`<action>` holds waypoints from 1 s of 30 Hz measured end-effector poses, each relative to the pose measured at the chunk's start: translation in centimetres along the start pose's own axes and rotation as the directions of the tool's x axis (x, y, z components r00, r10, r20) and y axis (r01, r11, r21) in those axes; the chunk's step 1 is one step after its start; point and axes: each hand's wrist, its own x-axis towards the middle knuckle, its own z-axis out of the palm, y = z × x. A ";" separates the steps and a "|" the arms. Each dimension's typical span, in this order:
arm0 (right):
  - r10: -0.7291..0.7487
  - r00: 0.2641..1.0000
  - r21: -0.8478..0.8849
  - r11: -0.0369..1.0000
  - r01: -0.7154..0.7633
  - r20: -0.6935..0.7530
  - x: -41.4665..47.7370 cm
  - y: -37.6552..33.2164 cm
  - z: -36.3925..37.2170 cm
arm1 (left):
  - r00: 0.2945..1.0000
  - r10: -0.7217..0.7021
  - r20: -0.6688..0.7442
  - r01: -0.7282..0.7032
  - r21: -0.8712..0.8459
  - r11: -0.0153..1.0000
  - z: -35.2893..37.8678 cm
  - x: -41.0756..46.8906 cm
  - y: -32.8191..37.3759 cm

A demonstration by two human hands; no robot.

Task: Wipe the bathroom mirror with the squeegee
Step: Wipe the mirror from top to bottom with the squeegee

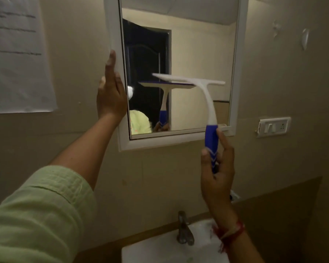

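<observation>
Squeegee held up to the bathroom mirror.
The right hand grasps the squeegee's blue handle from below, with the white blade level in front of the middle of the glass; contact is unclear. The left hand, fingers straight, lies flat against the left side of the white mirror frame. A tap and washbasin sit below.

White, blue-handled squeegee, blade level, before the white-framed wall mirror.
</observation>
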 end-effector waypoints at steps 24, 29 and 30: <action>-0.308 0.948 -0.172 0.933 0.317 0.077 28.8 -5.4 5.4 | 0.998 -0.059 -0.021 0.060 0.022 0.998 -0.2 -0.6 1.0; -0.308 0.951 -0.161 0.937 0.310 0.042 29.1 -5.2 5.9 | 0.995 -0.096 -0.006 0.096 0.022 0.995 0.0 -1.0 1.3; -0.301 0.953 -0.150 0.941 0.302 0.029 29.2 -5.0 6.3 | 0.996 -0.092 -0.011 0.093 0.032 0.995 0.0 -0.9 1.1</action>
